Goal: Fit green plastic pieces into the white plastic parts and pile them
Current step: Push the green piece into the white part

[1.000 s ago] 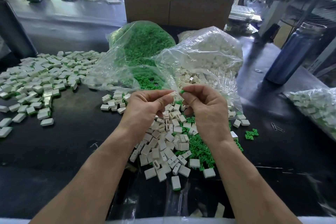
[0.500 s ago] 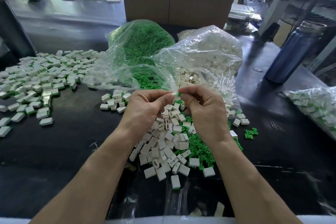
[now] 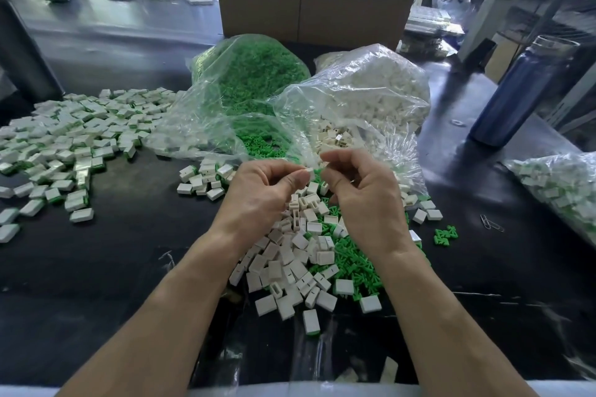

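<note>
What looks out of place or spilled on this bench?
A small clump of green pieces lies apart from the loose pile, right of the right hand. Two paper clips lie further right, unrelated to the parts. Nothing looks damaged.

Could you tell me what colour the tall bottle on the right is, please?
Dark blue bottle, head view.

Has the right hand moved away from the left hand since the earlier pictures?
Yes. The right hand has drawn slightly to the right: earlier its fingertips met the left hand over the loose pile; now a small gap shows between them.
</note>
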Demonstrator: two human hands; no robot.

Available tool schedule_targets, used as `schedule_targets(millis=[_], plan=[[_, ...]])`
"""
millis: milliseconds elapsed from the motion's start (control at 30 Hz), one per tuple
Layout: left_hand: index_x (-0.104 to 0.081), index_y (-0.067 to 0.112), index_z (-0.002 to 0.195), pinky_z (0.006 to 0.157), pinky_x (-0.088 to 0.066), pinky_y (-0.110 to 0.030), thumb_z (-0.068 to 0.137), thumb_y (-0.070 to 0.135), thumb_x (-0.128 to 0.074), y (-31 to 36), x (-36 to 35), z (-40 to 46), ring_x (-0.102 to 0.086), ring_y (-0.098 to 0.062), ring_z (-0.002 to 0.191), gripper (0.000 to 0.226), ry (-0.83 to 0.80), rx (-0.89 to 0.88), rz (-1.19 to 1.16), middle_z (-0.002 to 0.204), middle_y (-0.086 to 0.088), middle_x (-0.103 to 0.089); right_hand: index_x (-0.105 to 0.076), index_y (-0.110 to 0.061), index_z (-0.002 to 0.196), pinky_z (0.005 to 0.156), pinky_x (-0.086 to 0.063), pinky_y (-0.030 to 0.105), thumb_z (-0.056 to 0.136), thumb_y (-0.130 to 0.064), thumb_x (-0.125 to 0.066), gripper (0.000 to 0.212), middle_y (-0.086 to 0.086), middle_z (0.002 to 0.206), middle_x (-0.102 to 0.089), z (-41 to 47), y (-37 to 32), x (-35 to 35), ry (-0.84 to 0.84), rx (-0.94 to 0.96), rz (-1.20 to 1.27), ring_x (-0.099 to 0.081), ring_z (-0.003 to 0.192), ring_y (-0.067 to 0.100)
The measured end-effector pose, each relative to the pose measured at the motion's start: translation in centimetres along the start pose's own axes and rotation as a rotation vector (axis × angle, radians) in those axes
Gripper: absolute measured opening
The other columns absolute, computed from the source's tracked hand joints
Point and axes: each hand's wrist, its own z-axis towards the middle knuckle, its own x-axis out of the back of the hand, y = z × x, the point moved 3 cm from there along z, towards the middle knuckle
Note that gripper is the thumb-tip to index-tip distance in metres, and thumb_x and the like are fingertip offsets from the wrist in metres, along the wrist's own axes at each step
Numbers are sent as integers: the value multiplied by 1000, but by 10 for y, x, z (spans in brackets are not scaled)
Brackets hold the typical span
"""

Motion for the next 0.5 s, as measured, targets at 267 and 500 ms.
schedule_targets(millis=[267,500], plan=[[-77,14,105,69,-63,-31,90,21,-79,4,-2,0,-73,-21,73,16,61,-27,-173,89,-8,-79,-74,-20,103,66,-57,22,99,-10,-73,11,-2,90,-76,-1,-7,-5,47,-45,237,-70,74,11],[-73,6,104,73,-63,-33,93,16,-77,4,-4,0,-76,-25,82,16,51,-2,-204,89,-10,-78,-79,-19,105,69,-57,19,99,-6,-71,16,1,101,-77,-3,-9,-8,44,-57,339,-71,83,9]])
